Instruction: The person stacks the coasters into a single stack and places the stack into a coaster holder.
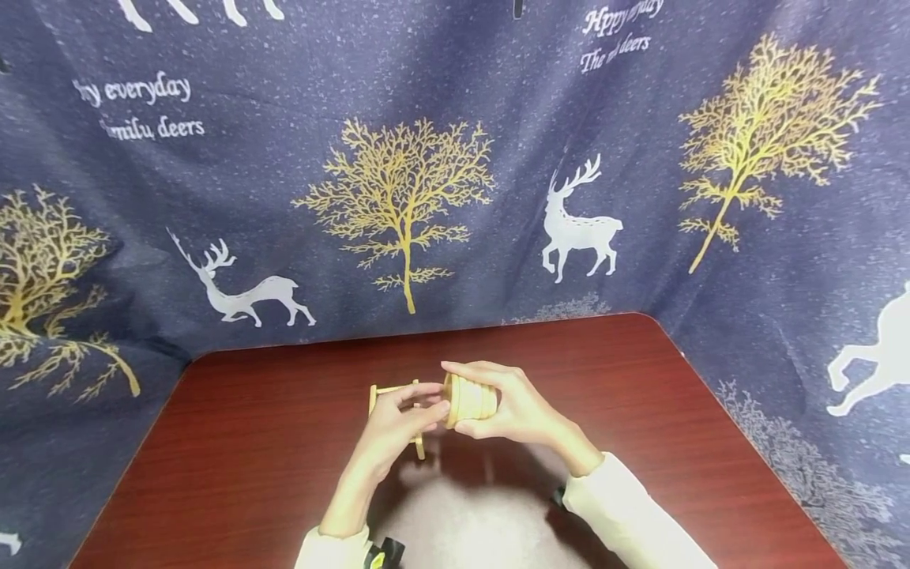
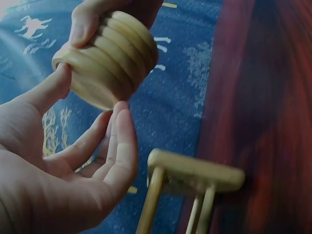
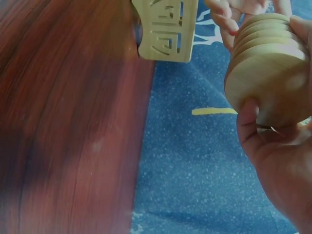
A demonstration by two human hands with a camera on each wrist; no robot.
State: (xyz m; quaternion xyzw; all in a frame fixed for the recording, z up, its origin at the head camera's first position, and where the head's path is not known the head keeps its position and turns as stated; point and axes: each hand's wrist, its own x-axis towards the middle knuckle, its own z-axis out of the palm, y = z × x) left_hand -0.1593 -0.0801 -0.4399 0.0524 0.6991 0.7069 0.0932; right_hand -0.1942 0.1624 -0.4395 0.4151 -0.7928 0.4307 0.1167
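Note:
A stack of round, pale wooden coasters (image 1: 472, 399) is held on its side above the table, between both hands. My right hand (image 1: 522, 411) grips it from the right, thumb and fingers around its edges; its flat end disc shows in the right wrist view. From the left, my left hand (image 1: 398, 419) pinches the rim of the other end, thumb on one side and fingertips opposite, as the left wrist view shows. Behind the left hand stands a pale wooden coaster rack (image 2: 195, 170) with posts, partly hidden in the head view. Its carved, slotted panel (image 3: 165, 29) appears in the right wrist view.
The reddish-brown wooden table (image 1: 270, 442) has a rounded far corner. A dark blue cloth (image 1: 455, 79) printed with deer and golden trees hangs behind and beside it. A bright glare patch (image 1: 483, 529) lies at the near middle of the table.

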